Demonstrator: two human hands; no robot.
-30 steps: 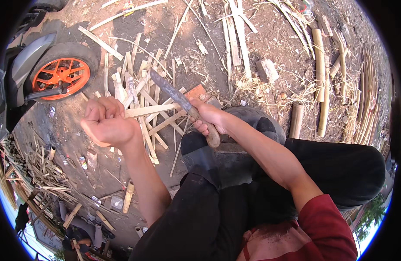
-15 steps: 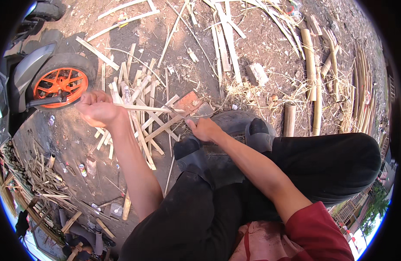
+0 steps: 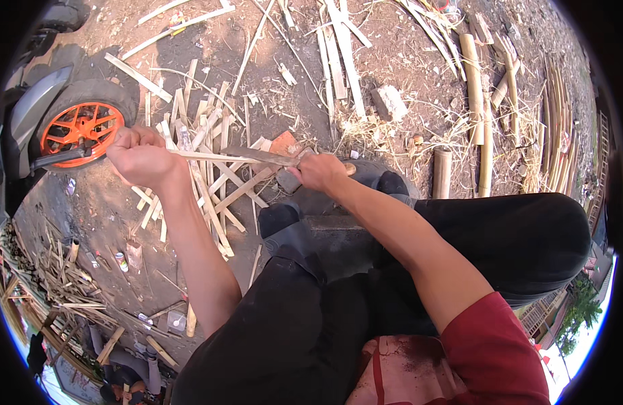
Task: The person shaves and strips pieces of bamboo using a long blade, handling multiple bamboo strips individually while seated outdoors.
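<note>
My left hand (image 3: 139, 156) is closed around one end of a pale split-bamboo strip (image 3: 200, 156), which points right toward the knife. In my right hand (image 3: 318, 171) is a knife (image 3: 261, 156), its handle end showing past the fist. The blade points left and lies along or just over the strip's far end; whether they touch I cannot tell. Beneath both is a loose, criss-crossed pile of bamboo strips (image 3: 213, 189) on the ground. A reddish brick piece (image 3: 284, 143) sits just beyond the knife, near my feet.
A motorbike wheel (image 3: 82, 135) with an orange rim stands close to my left hand. Cut bamboo poles (image 3: 472, 88) and a broken block (image 3: 390, 102) lie ahead to the right. More scrap (image 3: 71, 280) is heaped at left; another person (image 3: 132, 371) is at lower left.
The knife has swung from a steep slant to nearly level along the strip, its tip farther left. My right fist has turned with it. The whole view has shifted slightly.
</note>
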